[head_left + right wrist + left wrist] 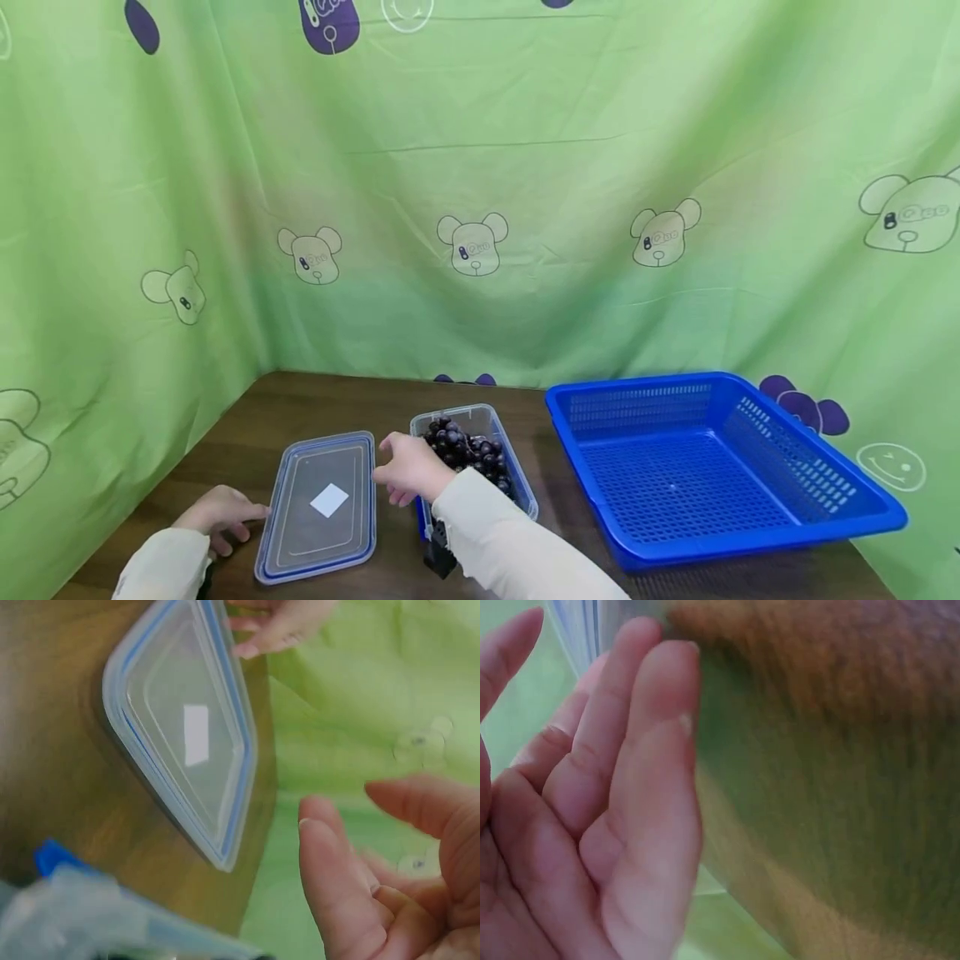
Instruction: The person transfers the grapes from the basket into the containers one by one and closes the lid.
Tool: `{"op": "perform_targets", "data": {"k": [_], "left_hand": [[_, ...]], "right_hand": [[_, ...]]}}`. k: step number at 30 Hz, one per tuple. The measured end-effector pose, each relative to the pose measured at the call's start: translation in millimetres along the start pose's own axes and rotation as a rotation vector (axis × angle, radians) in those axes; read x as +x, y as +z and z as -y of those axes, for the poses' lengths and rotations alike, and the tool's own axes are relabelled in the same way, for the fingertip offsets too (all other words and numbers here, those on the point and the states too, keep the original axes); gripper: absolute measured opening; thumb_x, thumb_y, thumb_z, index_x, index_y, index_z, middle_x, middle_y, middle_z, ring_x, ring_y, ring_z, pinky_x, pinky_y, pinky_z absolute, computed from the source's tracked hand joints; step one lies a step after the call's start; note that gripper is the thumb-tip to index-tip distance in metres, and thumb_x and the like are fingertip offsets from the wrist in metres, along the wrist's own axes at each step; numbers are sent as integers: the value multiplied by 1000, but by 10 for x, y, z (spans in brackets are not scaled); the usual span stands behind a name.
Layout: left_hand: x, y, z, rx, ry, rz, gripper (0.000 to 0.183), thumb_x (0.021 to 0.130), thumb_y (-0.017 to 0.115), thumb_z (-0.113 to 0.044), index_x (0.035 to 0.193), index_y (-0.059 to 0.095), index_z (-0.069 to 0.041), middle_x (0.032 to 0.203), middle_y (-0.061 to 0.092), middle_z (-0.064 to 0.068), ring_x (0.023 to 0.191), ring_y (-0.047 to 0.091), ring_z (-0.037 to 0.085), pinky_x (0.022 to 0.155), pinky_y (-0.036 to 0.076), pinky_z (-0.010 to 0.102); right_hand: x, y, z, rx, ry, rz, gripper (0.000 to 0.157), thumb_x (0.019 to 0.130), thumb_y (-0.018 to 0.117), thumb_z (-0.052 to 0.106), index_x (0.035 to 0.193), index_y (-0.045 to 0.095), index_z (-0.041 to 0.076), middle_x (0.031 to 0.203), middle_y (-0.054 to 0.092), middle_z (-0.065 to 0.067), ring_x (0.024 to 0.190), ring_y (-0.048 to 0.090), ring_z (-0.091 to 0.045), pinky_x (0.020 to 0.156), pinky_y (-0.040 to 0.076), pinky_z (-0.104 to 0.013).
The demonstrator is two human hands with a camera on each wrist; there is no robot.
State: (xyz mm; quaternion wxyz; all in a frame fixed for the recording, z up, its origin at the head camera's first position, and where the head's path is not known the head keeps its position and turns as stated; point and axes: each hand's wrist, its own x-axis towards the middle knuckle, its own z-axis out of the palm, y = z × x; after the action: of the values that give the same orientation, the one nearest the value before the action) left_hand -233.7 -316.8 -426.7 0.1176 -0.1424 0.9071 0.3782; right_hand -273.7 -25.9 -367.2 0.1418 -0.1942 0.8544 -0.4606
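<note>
A clear plastic lid (318,537) with a blue seal line and a white label lies on the wooden table, left of the middle. My left hand (219,515) is at its left edge, index fingertip right at the rim; the left wrist view shows the fingers (656,765) fairly straight. Over the gap between lid and container, my right hand (411,468) has thumb and fingers apart and nothing between them. Behind that wrist stands a clear container (527,487) of dark grapes (450,442), partly covered by the hand and sleeve.
A large blue plastic basket (577,475) stands on the right side of the table (322,404). Green printed cloth (390,325) hangs behind and to the left. A blue clip (54,859) juts from the container's side in the right wrist view.
</note>
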Motion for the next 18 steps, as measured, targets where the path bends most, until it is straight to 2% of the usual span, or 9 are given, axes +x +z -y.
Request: {"op": "perform_targets", "data": {"k": [3, 7, 12, 14, 18], "left_hand": [[-19, 36, 17, -24, -20, 10, 47, 85, 67, -24, 102, 52, 17, 67, 61, 9, 52, 60, 21, 52, 50, 33], [-57, 75, 39, -78, -39, 14, 40, 84, 67, -19, 97, 51, 16, 64, 58, 11, 47, 57, 15, 49, 49, 26], [-78, 100, 22, -107, -24, 5, 33, 83, 67, -11, 88, 50, 17, 60, 57, 12, 44, 56, 11, 47, 49, 21], [-77, 97, 1, -106, -19, 3, 31, 83, 67, -10, 86, 50, 17, 58, 57, 11, 44, 56, 9, 47, 49, 20], [-65, 100, -21, -99, -14, 6, 29, 84, 67, -10, 84, 52, 15, 58, 57, 10, 44, 55, 9, 47, 49, 20]], "right_hand": [[-9, 117, -11, -53, 2, 3, 37, 86, 60, -4, 121, 48, -10, 49, 54, -10, 36, 51, -15, 42, 52, -34], [-16, 263, -33, -90, 13, 14, 28, 87, 59, -6, 112, 48, -12, 47, 52, -10, 34, 51, -17, 43, 52, -36], [-37, 399, -74, -98, 6, -21, 13, 86, 56, -8, 97, 49, -8, 44, 52, -9, 37, 58, -26, 40, 51, -34], [-53, 443, -99, -81, -1, -45, 11, 85, 55, -10, 93, 48, -5, 42, 51, -9, 38, 59, -28, 37, 49, -32], [-106, 522, -171, -72, -7, -60, 15, 84, 56, -11, 95, 48, -4, 40, 50, -7, 36, 58, -27, 34, 46, -29]]}}
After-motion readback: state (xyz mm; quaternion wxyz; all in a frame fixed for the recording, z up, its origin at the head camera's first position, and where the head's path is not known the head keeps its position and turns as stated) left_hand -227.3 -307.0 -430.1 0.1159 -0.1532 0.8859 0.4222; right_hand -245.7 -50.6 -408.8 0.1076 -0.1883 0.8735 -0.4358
